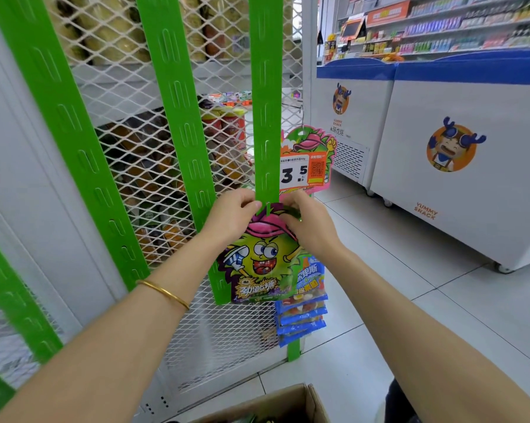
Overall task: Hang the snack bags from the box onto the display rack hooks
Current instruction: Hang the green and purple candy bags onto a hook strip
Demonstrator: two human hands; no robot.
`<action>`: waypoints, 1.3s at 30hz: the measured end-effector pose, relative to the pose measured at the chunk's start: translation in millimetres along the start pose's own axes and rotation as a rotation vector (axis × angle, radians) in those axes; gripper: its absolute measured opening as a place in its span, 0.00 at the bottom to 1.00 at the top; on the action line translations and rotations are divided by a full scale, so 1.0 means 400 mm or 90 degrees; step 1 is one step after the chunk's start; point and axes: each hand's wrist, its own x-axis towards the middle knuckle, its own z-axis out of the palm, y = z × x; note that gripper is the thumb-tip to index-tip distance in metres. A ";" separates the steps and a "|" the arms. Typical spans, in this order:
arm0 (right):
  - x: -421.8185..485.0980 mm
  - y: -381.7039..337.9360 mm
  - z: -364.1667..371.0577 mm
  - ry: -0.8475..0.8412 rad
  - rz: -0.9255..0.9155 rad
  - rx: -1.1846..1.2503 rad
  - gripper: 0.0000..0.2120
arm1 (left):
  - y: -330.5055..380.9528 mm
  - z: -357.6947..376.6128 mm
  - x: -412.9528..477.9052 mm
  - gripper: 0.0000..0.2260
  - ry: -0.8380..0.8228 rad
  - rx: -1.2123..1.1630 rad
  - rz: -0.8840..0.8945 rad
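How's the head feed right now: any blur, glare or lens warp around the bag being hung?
Head view: wide-angle warp splays the green strips outward toward the edges; lighting is even, with no harsh shadows or strong glare on the snack bag; the left hand and right hand read sharp; the far shelves and goods behind the mesh look soft.

Right of the grip and well apart from it stands a white chest freezer (459, 209) with a blue top, a round mascot sticker (451, 145) on its front (YUMMY SNACK is printed low at the corner). A second freezer (353, 114) stands beyond it, with a vent grille (349, 158) low down. Far up and right, store shelves (440, 25) hold rows of small goods. Just above the grip hangs a price card (303, 172) reading 3.5. Pale floor tiles (395, 300) spread below right.
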 end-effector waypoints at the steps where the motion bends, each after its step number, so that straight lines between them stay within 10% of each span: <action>1: -0.001 0.004 0.001 0.000 0.006 0.005 0.10 | 0.000 0.002 0.001 0.12 0.000 -0.004 -0.003; 13: -0.013 0.033 -0.001 0.065 0.021 -0.019 0.16 | -0.033 0.005 -0.040 0.14 0.042 0.029 0.042; 20: -0.168 -0.007 0.018 0.280 -0.040 -0.022 0.12 | -0.095 0.009 -0.202 0.15 0.182 0.065 0.126; 30: -0.514 0.084 0.350 -0.574 0.037 -0.047 0.12 | -0.443 0.059 -0.566 0.12 -0.061 0.061 -0.105; 39: -0.556 0.075 0.456 -0.633 0.047 -0.118 0.17 | -0.578 0.065 -0.587 0.16 -0.334 0.257 -0.214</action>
